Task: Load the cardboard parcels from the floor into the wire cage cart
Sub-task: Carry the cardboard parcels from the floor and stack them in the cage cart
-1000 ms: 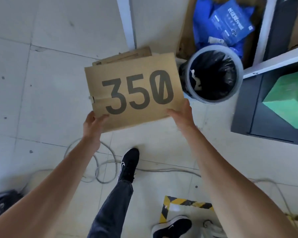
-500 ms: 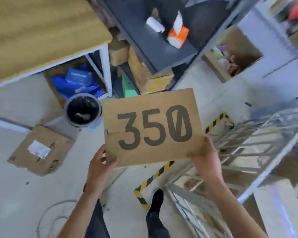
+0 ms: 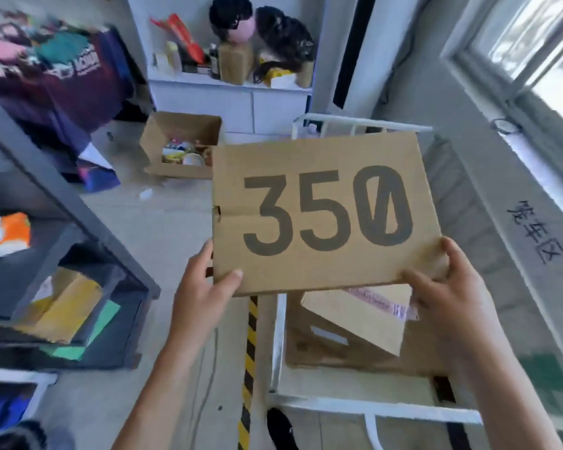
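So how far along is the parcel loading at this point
Partly done. At least two cardboard parcels already lie inside the wire cage cart. In hand: the 350 box, gripped by the left hand and right hand above the cart, not yet set down. Left: lowering it in; any parcels remaining on the floor are out of view.

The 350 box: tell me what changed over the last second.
The 350 box was carried from above the floor by the bin to over the wire cage cart, above parcels already inside. Unchanged: left hand and right hand grip its near corners.
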`<state>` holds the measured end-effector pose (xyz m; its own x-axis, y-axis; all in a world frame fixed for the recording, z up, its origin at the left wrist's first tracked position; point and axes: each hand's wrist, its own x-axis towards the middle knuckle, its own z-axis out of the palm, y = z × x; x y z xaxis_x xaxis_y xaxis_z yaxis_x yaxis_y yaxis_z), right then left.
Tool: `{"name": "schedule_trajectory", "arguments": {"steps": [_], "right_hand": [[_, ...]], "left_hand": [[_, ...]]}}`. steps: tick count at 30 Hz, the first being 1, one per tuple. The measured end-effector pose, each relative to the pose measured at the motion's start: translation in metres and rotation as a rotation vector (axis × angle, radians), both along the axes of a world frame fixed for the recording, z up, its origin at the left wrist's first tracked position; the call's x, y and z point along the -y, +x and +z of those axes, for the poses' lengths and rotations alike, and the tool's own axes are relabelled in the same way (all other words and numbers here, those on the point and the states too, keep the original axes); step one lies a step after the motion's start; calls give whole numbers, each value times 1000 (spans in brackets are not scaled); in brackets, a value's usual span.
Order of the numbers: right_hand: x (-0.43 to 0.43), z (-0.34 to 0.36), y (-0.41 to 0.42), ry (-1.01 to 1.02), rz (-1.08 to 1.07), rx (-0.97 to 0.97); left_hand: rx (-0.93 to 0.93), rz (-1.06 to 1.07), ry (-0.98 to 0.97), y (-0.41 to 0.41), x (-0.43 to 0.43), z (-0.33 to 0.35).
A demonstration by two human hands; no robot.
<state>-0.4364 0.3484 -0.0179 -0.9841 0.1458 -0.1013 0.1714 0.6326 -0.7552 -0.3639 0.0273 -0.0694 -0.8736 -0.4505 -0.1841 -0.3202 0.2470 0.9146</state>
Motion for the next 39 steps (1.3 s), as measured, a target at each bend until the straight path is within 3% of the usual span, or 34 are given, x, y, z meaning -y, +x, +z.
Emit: {"name": "schedule_trajectory", "arguments": {"steps": [7, 10, 13, 18, 20, 24, 31, 35, 39], "right_hand": [[-103, -87, -4, -93, -352, 219], [-111, -149, -16, -164, -338, 408], [-115, -209, -13, -159, -259, 584], [-56, -189, 21, 236, -94, 358], [-2, -168, 38, 292, 48, 277], [147, -156, 90, 311, 569, 238], [398, -219, 285, 384, 1527, 219], [488, -274, 416, 466, 1851, 288], [548, -344, 542, 547, 2056, 296]], "left_hand": [[249, -356, 74, -107, -112, -65], [391, -421, 115, -117, -128, -106], [521, -509, -33, -98, -125, -138], [357, -387, -116, -33, -85, -160], [301, -272, -107, 6, -50, -165], [293, 6, -83, 117, 41, -181], [434, 775, 108, 426, 172, -235], [526, 1079, 198, 601, 174, -276], [620, 1270, 328, 723, 155, -325]]}}
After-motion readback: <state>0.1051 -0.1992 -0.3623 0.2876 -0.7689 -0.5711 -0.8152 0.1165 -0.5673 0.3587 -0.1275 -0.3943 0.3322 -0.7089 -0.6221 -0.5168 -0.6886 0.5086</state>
